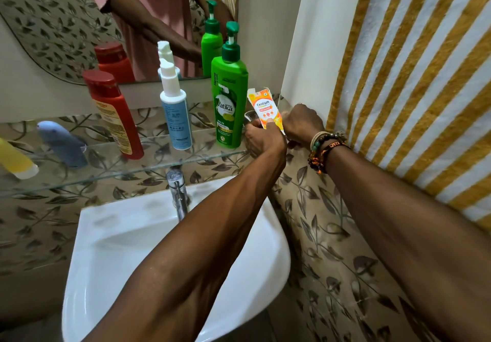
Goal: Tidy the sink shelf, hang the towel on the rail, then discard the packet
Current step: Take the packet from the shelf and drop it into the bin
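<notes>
An orange and white Centrum packet [265, 109] stands upright at the right end of the glass shelf [106, 173], beside the green Vatika pump bottle [228, 102]. My left hand [261, 139] grips its lower part, thumb across the front, with a clear glass rim [249, 116] showing by the fingers. My right hand [303, 124], wearing bead bracelets, is curled against the packet's lower right edge; its fingertips are hidden. A yellow and white striped towel [414, 81] hangs down the right wall.
On the shelf stand a red bottle [114, 118] and a white and blue spray bottle [175, 113]; a blue tube [62, 143] and a yellow tube [16, 161] lie at the left. Below are the tap [179, 195] and white basin [127, 248]. A mirror [66, 28] hangs behind.
</notes>
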{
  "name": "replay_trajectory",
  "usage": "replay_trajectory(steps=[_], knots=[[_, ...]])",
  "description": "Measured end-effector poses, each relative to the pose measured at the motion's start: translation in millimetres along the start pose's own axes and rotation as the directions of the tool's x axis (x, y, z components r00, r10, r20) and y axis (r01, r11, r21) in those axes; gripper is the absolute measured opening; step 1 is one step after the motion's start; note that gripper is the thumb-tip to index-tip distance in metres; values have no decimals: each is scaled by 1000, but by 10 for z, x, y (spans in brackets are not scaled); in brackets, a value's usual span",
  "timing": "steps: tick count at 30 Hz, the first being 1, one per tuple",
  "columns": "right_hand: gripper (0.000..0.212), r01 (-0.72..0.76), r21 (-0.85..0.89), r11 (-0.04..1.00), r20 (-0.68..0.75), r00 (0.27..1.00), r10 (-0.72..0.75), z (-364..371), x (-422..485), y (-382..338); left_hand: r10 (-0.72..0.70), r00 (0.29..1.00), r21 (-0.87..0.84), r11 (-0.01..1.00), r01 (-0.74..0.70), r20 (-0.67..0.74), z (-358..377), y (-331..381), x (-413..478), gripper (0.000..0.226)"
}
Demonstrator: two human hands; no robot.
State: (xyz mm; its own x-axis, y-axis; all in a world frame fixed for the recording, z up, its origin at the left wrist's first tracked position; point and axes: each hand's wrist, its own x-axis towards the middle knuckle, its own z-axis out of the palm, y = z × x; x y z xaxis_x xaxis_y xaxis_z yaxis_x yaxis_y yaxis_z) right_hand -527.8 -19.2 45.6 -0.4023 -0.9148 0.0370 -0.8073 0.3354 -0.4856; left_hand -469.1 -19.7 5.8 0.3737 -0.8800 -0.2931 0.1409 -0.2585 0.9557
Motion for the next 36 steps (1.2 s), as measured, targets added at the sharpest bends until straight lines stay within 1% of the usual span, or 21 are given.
replay_trajectory(steps=[3, 8, 11, 14, 16, 19, 25, 29, 32, 36], knots=[[33, -1, -45, 999, -6, 1000, 1, 42, 34, 7, -23, 999, 42, 999, 22, 28, -14, -1, 37, 25], [27, -10, -77, 997, -58, 998, 5, 93, 63, 17, -10, 998, 133, 991, 3, 54, -11, -13, 84, 38], [24, -16, -88, 996, -97, 995, 7, 112, 71, 11, -10, 998, 175, 985, 0, 57, -1, -14, 81, 36], [25, -20, -105, 994, -99, 995, 10, 127, 79, 19, -39, 997, 222, 975, 24, 64, 9, -50, 94, 36], [26, -18, -118, 993, -92, 996, 7, 124, 79, 16, -64, 996, 212, 976, 48, 68, 7, -75, 107, 35], [25, -3, -142, 990, -77, 997, -8, 117, 82, 2, -78, 993, 160, 985, 63, 85, 0, -89, 139, 28], [27, 10, -168, 986, 29, 1000, -6, 91, 66, -50, -134, 981, 131, 985, 115, 142, -20, -61, 135, 24], [23, -19, -114, 993, 66, 998, 26, 41, 40, -38, -119, 978, 70, 992, 108, 171, -7, -27, 71, 24], [12, -45, -44, 998, 90, 995, 49, 16, -9, -24, -128, 976, 40, 992, 123, 178, -31, -47, 40, 28], [15, -89, 15, 996, 84, 993, 88, -13, -84, -24, -147, 973, -18, 988, 152, 175, -130, -60, 26, 31]])
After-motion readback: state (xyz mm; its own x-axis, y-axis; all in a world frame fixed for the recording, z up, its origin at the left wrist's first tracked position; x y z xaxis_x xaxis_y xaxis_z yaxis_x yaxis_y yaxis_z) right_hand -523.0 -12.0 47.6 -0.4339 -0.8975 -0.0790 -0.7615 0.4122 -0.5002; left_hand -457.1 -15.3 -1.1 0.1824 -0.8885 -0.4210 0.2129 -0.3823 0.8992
